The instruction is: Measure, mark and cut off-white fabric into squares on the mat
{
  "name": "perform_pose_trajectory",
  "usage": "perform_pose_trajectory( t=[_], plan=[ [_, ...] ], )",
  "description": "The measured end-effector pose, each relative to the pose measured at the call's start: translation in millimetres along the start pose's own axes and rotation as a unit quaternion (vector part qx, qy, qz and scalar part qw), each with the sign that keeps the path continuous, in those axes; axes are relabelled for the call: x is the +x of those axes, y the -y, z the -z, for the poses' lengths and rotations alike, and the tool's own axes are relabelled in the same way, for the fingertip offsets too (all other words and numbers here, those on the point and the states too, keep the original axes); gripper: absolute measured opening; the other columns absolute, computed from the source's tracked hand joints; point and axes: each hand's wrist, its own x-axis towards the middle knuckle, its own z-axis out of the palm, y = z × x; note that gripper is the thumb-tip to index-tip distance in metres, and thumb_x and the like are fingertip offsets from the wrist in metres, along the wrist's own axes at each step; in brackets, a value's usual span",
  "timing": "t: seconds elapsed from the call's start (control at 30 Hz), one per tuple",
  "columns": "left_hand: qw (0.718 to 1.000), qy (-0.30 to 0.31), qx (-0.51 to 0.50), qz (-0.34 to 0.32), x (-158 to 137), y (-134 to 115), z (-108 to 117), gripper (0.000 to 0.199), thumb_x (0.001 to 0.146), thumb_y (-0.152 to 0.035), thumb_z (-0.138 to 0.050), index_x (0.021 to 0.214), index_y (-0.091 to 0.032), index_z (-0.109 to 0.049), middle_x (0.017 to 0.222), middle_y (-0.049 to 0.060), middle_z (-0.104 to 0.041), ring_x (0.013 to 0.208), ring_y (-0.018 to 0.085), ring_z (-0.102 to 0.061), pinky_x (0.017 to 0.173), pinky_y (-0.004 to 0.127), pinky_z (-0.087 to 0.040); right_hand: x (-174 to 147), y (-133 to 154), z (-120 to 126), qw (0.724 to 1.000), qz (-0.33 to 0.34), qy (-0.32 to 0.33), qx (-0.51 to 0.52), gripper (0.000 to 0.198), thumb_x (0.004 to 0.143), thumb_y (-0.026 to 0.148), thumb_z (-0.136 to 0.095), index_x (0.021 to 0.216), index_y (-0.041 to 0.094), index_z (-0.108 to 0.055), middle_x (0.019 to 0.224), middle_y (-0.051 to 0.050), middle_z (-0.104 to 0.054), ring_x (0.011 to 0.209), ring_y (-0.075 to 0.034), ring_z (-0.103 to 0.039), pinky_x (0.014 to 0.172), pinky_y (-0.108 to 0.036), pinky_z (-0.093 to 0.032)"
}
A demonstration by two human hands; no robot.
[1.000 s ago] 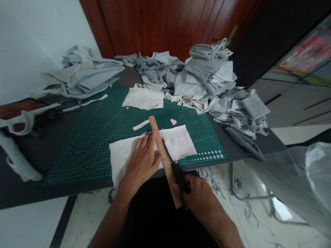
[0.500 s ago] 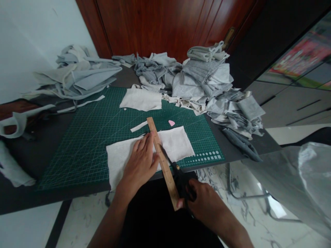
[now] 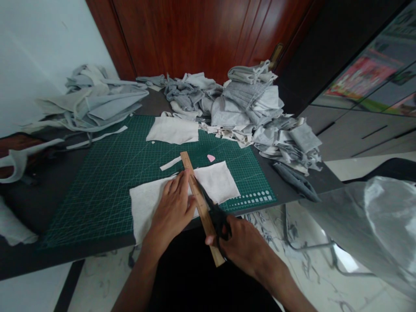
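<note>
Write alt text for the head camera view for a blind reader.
The right hand holds black scissors alongside a wooden ruler on white fabric, and the left hand rests on the fabric over a green cutting mat. Piles of gray cloth lie behind.

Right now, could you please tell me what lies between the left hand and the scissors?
In the head view, the wooden ruler lies between the left hand and the black scissors, slanting across the white cloth.

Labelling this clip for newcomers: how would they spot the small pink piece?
On the green cutting mat, find the wooden ruler. Right of its far end lies the small pink piece. Pink sets it apart from the white cloth just nearer the person.
</note>
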Motion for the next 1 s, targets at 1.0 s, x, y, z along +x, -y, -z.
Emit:
perform_pose_trajectory(
  t=[1.0],
  plan=[
    [1.0,0.001,-0.027,0.007,2,-1,2,0.086,0.099,-0.023,-0.047,0.167,-0.003,0.001,0.163,0.026,-0.045,0.151,0.039,-0.043,0.123,0.059,-0.036,13,11,-18,0.972,0.069,-0.146,-0.17,0.022,0.097,0.036,-0.07,0.102,0.014,-0.066,0.096,-0.015,-0.075,0.093,-0.031,-0.074,0.08,-0.036,-0.053]
  ],
)
